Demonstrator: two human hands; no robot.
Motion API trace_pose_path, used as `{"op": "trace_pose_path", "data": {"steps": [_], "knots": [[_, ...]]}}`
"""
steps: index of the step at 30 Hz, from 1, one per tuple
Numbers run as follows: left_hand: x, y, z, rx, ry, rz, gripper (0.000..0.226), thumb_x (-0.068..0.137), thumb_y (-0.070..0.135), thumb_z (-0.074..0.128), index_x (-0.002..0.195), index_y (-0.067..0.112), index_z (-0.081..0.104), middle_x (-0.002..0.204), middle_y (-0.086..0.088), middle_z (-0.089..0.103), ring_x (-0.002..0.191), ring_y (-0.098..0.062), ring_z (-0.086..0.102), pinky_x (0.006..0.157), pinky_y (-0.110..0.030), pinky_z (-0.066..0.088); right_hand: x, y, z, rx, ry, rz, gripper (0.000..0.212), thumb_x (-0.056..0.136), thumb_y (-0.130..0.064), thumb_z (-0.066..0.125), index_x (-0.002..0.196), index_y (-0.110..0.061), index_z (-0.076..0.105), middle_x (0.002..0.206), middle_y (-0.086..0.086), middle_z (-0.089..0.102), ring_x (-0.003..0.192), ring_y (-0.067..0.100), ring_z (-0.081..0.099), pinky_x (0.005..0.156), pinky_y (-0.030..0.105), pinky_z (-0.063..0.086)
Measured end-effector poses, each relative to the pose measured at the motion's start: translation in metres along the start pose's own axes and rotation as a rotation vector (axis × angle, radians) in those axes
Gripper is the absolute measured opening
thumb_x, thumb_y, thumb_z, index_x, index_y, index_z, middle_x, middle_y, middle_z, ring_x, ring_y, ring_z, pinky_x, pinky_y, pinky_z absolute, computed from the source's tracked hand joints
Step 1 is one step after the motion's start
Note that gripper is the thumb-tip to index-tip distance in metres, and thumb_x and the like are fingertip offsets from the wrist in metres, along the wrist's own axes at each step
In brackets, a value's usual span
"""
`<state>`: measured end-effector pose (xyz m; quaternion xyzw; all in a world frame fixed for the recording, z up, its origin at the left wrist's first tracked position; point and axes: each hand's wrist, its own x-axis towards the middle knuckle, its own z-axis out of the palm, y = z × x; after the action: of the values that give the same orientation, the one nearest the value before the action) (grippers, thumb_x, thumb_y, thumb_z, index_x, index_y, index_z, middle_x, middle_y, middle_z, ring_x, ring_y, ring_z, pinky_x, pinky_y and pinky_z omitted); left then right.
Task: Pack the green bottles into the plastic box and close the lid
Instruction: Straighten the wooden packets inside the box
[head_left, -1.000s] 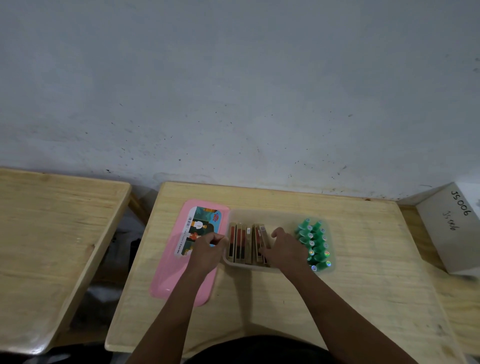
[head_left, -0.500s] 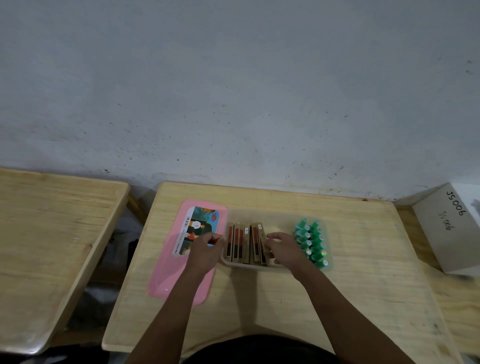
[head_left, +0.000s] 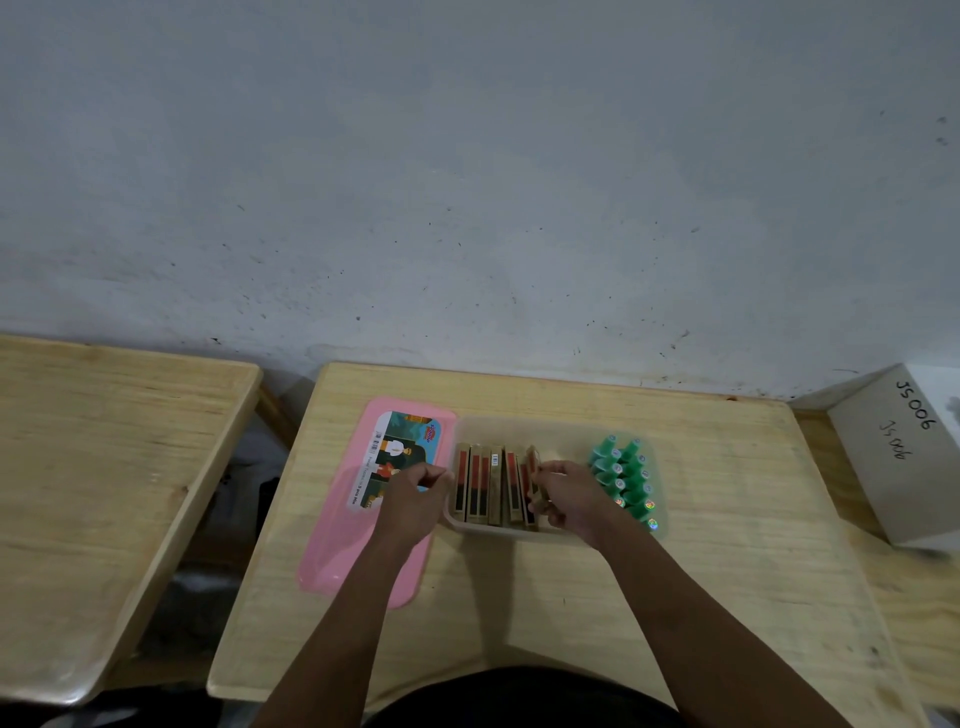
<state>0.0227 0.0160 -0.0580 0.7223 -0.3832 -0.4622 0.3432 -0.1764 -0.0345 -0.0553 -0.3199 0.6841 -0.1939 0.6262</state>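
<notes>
On the table, my right hand pinches a slim carton inside the box. My left hand, fingers curled, grips the box's left wall, beside the lid; bottles stand at its right end.

Clear box on surface, pink lid beside; right hand pinching a carton inside, left hand curled at box's edge, green bottles at right.
</notes>
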Motion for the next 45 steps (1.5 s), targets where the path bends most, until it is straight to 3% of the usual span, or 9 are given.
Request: {"op": "trace_pose_path", "data": {"steps": [5,8,12,16,21,26,34,38,45], "knots": [[0.0,-0.001,-0.001,0.017,-0.004,0.004,0.012,0.094,0.019,0.056,0.091,0.011,0.065,0.092,-0.004,0.065,0.082,-0.013,0.059,0.065,-0.021,0.047,-0.008,-0.001,0.004,-0.118,0.087,-0.123,0.017,0.095,-0.012,0.049,0.107,-0.009,0.061,0.09,0.014,0.07,0.064,0.016,0.06,0.042,0.018,0.036],[0.0,-0.002,-0.001,0.016,0.0,0.006,0.011,0.093,0.019,0.057,0.088,0.013,0.065,0.089,-0.002,0.065,0.081,-0.013,0.059,0.067,-0.023,0.048,-0.011,0.001,0.013,-0.205,0.126,-0.221,0.018,0.092,-0.014,0.052,0.092,-0.01,0.07,0.093,0.018,0.074,0.08,0.027,0.07,0.066,0.033,0.057],[-0.001,0.0,-0.001,0.006,-0.011,0.003,0.012,0.093,0.018,0.057,0.084,0.016,0.064,0.086,-0.001,0.064,0.08,-0.014,0.059,0.071,-0.026,0.05,-0.012,0.004,0.029,-0.367,0.059,-0.249,0.025,0.09,-0.013,0.053,0.086,0.002,0.072,0.091,0.02,0.072,0.068,0.021,0.06,0.063,0.029,0.046],[-0.002,0.002,-0.001,0.016,-0.005,0.016,0.012,0.093,0.017,0.056,0.086,0.012,0.064,0.086,0.0,0.063,0.079,-0.008,0.056,0.064,-0.018,0.042,-0.005,0.002,0.045,-0.564,0.018,-0.288,0.028,0.091,-0.016,0.054,0.067,-0.007,0.068,0.072,0.008,0.066,0.066,0.018,0.064,0.068,0.031,0.053],[-0.002,0.003,0.0,0.06,0.004,0.027,0.012,0.094,0.017,0.056,0.091,0.009,0.064,0.087,-0.001,0.063,0.077,-0.004,0.055,0.061,-0.014,0.037,0.004,0.001,0.054,-0.775,0.02,-0.355,0.028,0.09,-0.02,0.056,0.076,-0.004,0.073,0.078,0.012,0.072,0.072,0.023,0.069,0.073,0.036,0.058],[-0.002,0.002,-0.001,0.057,-0.009,0.03,0.012,0.094,0.018,0.055,0.092,0.01,0.063,0.087,-0.001,0.063,0.077,-0.005,0.056,0.061,-0.015,0.039,0.008,-0.01,0.042,-0.924,-0.001,-0.398,0.027,0.091,-0.021,0.051,0.083,-0.02,0.076,0.081,-0.004,0.069,0.073,0.015,0.063,0.067,0.029,0.052],[-0.001,0.001,-0.001,0.045,-0.011,0.031,0.01,0.093,0.018,0.057,0.088,0.012,0.064,0.086,0.0,0.063,0.084,-0.01,0.058,0.068,-0.017,0.043,0.025,-0.032,0.034,-1.117,0.016,-0.412,0.044,0.093,-0.029,0.042,0.136,-0.029,0.047,0.136,-0.001,0.056,0.116,0.023,0.056,0.096,0.039,0.046],[-0.001,0.001,-0.002,0.042,-0.007,0.023,0.01,0.093,0.018,0.057,0.089,0.012,0.064,0.088,0.001,0.064,0.085,-0.008,0.058,0.07,-0.02,0.046,0.03,-0.036,0.036,-1.253,-0.067,-0.402,0.039,0.092,-0.025,0.039,0.129,-0.026,0.053,0.129,0.001,0.06,0.112,0.026,0.058,0.092,0.041,0.048],[0.0,0.001,-0.002,0.031,-0.005,0.018,0.009,0.093,0.017,0.057,0.087,0.014,0.063,0.088,0.003,0.063,0.086,-0.005,0.056,0.068,-0.017,0.044,0.03,-0.029,0.026,-1.091,-0.043,-0.411,0.025,0.095,-0.036,0.04,0.115,-0.029,0.054,0.11,-0.002,0.067,0.094,0.021,0.063,0.08,0.035,0.05]]}}
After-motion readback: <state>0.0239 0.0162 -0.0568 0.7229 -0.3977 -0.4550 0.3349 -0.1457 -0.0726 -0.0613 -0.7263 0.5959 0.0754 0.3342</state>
